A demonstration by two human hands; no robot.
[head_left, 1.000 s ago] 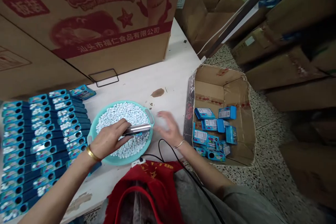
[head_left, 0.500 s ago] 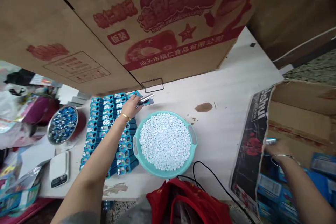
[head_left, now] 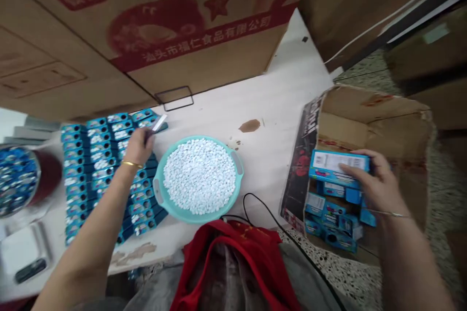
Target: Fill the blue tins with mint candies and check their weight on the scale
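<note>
My right hand grips a blue printed box with a white label and barcodes, above an open carton that holds more blue boxes. At the far end of the table rows, my left hand closes around a thin, flat thing with a pale, shiny edge; blur hides its kind. Beside and under that forearm stand several rows of small blue boxes with round holes. Between my arms sits a turquoise basin full of small white pellets.
A large brown carton walls off the table's back. On the left are a bowl of blue shiny pieces and a white device. A black cable runs past the basin toward the floor.
My right hand has come up from inside the carton, bringing the blue box into clear sight. The view has swung right and down. My left hand stays by the rows' far end.
</note>
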